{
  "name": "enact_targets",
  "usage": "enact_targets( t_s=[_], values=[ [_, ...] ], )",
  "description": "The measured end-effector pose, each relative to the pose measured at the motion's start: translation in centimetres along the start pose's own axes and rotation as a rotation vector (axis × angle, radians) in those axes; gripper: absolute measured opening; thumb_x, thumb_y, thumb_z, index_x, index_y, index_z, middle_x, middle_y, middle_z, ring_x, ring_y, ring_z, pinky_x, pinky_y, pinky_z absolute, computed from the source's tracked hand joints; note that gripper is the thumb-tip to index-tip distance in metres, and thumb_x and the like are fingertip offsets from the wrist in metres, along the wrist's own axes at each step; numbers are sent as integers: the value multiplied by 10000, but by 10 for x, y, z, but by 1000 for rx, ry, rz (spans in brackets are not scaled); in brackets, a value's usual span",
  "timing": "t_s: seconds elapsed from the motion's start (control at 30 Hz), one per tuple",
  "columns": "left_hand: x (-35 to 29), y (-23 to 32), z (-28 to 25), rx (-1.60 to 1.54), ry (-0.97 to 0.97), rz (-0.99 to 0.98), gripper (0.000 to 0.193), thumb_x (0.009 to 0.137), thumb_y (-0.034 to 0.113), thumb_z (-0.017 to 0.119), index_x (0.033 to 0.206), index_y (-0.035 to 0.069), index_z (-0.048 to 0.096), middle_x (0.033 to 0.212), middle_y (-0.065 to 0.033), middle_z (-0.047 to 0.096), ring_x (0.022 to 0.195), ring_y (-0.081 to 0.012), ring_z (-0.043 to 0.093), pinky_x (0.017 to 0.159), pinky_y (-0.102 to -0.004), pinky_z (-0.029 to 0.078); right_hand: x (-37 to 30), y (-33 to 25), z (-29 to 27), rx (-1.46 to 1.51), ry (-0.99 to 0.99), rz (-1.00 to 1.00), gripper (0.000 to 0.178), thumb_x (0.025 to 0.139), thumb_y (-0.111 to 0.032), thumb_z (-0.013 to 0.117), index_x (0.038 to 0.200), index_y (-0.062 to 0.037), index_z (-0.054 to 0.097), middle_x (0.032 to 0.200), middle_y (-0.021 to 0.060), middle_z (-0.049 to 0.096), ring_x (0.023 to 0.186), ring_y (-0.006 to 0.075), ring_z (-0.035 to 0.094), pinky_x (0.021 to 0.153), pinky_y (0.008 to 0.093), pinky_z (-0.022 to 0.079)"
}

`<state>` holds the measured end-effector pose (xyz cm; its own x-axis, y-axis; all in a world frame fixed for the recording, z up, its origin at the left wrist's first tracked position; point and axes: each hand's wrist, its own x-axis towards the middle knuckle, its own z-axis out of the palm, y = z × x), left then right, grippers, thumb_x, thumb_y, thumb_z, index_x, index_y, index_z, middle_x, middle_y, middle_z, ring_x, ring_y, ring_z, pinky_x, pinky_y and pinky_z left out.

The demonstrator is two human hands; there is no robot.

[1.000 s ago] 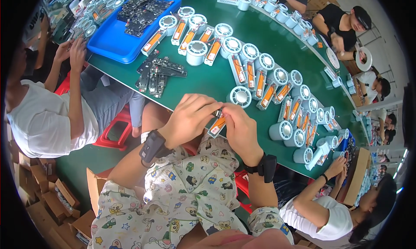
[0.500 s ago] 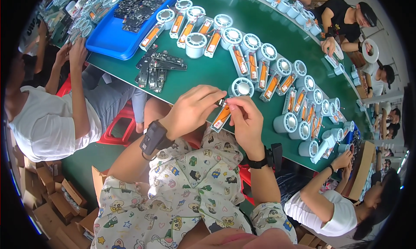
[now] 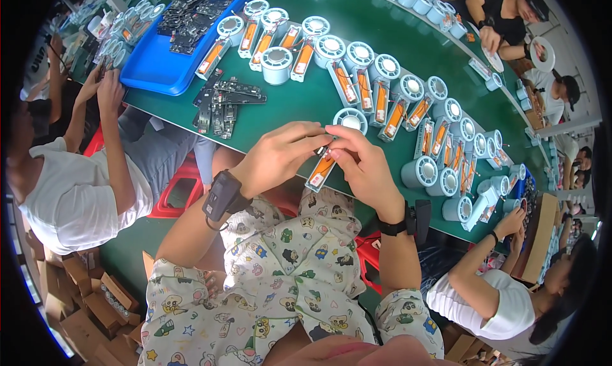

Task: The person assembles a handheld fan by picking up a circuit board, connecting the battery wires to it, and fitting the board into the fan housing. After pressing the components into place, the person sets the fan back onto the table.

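Note:
Over the table's near edge, both my hands close around the handle of a light-blue handheld fan (image 3: 320,172). An orange battery lies in the open handle, and the round vented head points away from me. My left hand (image 3: 280,157) grips the handle's left side near the head, its fingertips at a small dark part. From the right, my right hand (image 3: 368,168) presses thumb and fingers onto the same spot. The fingers partly cover what they pinch. A loose pile of black circuit boards (image 3: 224,105) lies beyond my left hand.
A blue tray (image 3: 137,70) heaped with more boards stands at the far left. Several similar fans (image 3: 276,66) line the green table (image 3: 280,114), curving down to the right. A seated person (image 3: 76,181) works at my left, another (image 3: 484,289) at my right. Cardboard boxes (image 3: 95,302) stand lower left.
The view has shifted slightly. My right hand has turned, its fingers now reaching over the handle toward my left fingertips. The fan stays in my hands.

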<state>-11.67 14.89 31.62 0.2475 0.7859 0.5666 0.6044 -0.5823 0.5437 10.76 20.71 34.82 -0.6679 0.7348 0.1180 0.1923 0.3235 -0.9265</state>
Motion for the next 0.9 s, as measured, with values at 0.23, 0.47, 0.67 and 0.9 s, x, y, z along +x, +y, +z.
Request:
enact_targets(
  t_s=[0.23,0.47,0.67,0.9],
  values=[
    [4,2,1,-18,-1,24,361,863,-65,762,1213,17,731,1284,-134,699,1157,-346,703,971,-437,598,3,0,-8,-58,-54,-38,417,1021,-1,650,1432,-65,620,956,55,749,811,94,651,740,240,516],
    [7,6,-11,262,-79,142,516,705,-45,769,1212,48,740,1189,-100,660,1133,-337,653,1045,-505,535,5,-5,-8,-147,-32,-51,417,974,21,694,1380,-73,670,948,50,764,736,81,652,664,245,509],
    [0,17,-4,384,-43,132,565,682,1,742,1245,49,733,1169,-96,643,1105,-307,640,995,-456,525,-2,-13,-2,-192,34,-26,389,931,29,717,1310,-54,690,955,63,773,657,80,651,593,242,500],
    [-1,30,-2,512,3,138,545,731,45,738,1276,30,721,1132,-93,641,1072,-279,639,950,-416,507,-4,-1,13,-162,162,-87,355,928,42,717,1274,-10,657,992,96,785,706,101,712,607,249,546]
  ],
)
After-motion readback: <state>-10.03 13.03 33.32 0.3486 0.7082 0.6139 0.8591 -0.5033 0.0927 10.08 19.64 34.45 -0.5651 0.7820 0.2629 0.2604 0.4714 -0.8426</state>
